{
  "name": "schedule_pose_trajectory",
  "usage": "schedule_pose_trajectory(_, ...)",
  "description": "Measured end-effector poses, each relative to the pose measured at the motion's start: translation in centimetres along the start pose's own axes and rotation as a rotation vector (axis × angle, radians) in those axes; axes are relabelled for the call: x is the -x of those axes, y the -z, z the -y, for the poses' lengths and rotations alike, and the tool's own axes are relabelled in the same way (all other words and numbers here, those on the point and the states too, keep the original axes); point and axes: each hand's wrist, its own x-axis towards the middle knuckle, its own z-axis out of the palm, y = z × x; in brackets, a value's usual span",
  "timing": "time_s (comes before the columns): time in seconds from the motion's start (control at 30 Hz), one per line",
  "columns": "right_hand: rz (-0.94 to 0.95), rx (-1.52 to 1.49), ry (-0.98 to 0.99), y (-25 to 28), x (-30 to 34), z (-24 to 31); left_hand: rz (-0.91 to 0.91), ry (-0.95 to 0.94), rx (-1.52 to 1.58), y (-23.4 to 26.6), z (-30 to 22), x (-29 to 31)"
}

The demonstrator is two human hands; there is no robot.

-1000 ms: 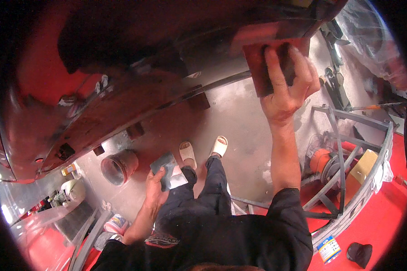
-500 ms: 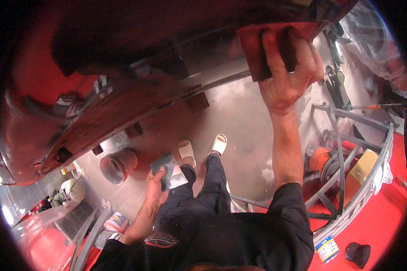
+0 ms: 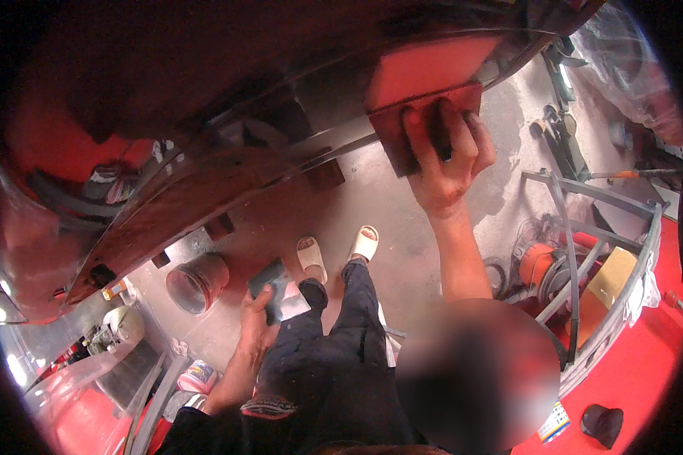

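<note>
A dark car body (image 3: 334,98) with glossy panels stretches across the far side. At its lower edge my right hand (image 3: 448,163) grips a flat, dark reddish rectangular sheet (image 3: 395,144), with fingers bent over its face. Just beyond the sheet a bright red patch (image 3: 432,68) shows on the panel; whether it is a reflection or paint, I cannot tell. Low in front of my legs, my left hand (image 3: 256,315) holds a thin grey square plate (image 3: 284,292), thumb on top. Part of that plate's surface shines pale.
A bucket (image 3: 197,284) stands on the floor at left. At right, a grey metal frame (image 3: 569,227) stands around an orange reel-like object (image 3: 537,264) and a cardboard box (image 3: 603,284). Clear plastic sheeting (image 3: 630,76) hangs at far right. A dark cap-like object (image 3: 602,426) lies on red flooring.
My right hand has moved left and nearer to me with the reddish sheet, uncovering the bright red patch. My left hand and the grey plate have shifted only slightly.
</note>
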Motion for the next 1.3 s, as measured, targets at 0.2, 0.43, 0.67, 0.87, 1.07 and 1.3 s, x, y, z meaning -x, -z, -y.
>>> schedule_pose_trajectory(0.2, -0.052, -0.004, 0.003, 2.3, -4.6, 0.4, -0.02, 0.032, -0.011, -1.2, -0.5, 0.4)
schedule_pose_trajectory(0.43, -0.132, -0.015, 0.012, 1.2, -7.4, 0.6, 0.021, 0.015, 0.014, -0.4, 0.0, 0.1)
schedule_pose_trajectory(0.67, -0.04, 0.01, 0.029, 0.4, -3.0, 0.6, -0.02, 0.04, -0.007, -0.6, -0.1, 0.1)
schedule_pose_trajectory(0.87, 0.098, -0.001, -0.055, 2.3, -1.7, 0.9, -0.004, 0.025, 0.008, -0.4, 0.1, -0.1)
schedule_pose_trajectory(1.07, -0.118, -0.001, -0.001, 2.2, -6.9, 1.0, 0.011, 0.029, 0.001, 0.0, 0.3, -0.3)
schedule_pose_trajectory(1.3, -0.16, 0.006, 0.045, 0.9, -7.8, 0.6, 0.01, 0.036, 0.008, 0.0, 0.2, -0.2)
